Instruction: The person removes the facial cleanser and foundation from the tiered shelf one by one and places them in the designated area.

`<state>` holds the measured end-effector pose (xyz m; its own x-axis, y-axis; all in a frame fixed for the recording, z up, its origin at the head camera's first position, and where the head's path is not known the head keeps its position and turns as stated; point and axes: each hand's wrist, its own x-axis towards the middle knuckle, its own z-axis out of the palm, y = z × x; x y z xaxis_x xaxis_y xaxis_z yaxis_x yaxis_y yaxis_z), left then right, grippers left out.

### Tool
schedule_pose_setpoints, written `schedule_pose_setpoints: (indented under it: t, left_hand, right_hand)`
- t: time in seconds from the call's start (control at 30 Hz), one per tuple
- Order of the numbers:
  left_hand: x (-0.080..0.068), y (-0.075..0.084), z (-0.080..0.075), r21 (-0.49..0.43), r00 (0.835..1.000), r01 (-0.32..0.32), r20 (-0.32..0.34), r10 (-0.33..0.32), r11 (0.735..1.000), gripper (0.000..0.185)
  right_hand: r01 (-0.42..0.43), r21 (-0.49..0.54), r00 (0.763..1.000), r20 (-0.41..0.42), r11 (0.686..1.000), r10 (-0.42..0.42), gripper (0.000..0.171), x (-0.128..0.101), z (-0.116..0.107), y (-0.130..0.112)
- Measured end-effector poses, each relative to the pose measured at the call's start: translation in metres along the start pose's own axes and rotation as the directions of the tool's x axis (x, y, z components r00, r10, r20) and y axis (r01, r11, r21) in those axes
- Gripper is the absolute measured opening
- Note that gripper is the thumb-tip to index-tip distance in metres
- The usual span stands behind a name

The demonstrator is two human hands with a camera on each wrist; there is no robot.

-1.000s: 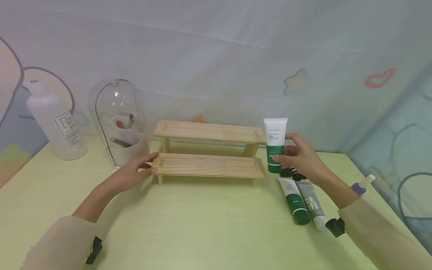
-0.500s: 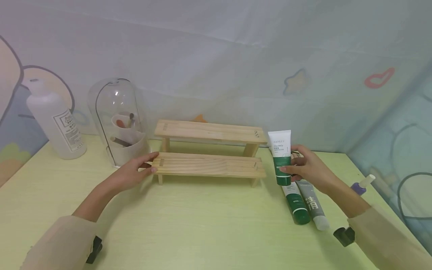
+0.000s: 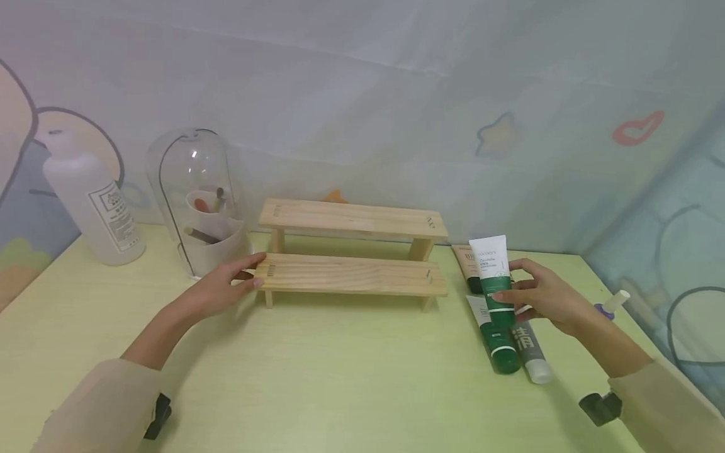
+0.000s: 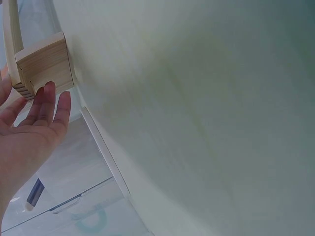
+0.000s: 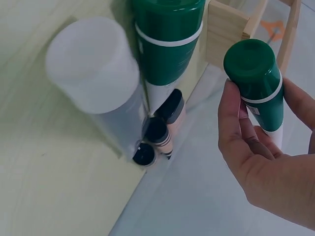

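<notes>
Beside the shelf [image 3: 350, 275] — right hand [image 3: 542, 296] grips tube [image 3: 491, 270].

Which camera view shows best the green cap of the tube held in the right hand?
The right wrist view: the green cap faces the camera, close and sharp, with the right hand gripping the tube below it. In the head view the cap is small and partly hidden by fingers. The left wrist view does not show it.

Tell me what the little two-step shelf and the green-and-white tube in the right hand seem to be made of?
The two-step shelf looks like pale unpainted wood, likely pine: straight grain lines and a matte surface. The green-and-white tube, held by the right hand, seems to be soft plastic with a smooth, slightly glossy skin and a hard green plastic cap.
</notes>
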<state>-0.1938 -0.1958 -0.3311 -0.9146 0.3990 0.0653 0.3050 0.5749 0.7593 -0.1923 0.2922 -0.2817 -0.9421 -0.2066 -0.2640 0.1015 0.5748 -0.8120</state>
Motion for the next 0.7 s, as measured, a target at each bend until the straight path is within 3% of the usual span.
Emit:
schedule_pose_setpoints:
  t: [0.7]
  left_hand:
    - [-0.001, 0.002, 0.0, 0.0, 1.0, -0.002, -0.011, 0.002, 1.0, 0.053]
  right_hand:
    - [-0.104, 0.07, 0.994, 0.033, 0.992, 0.102, 0.061, -0.034, -0.037, 0.054]
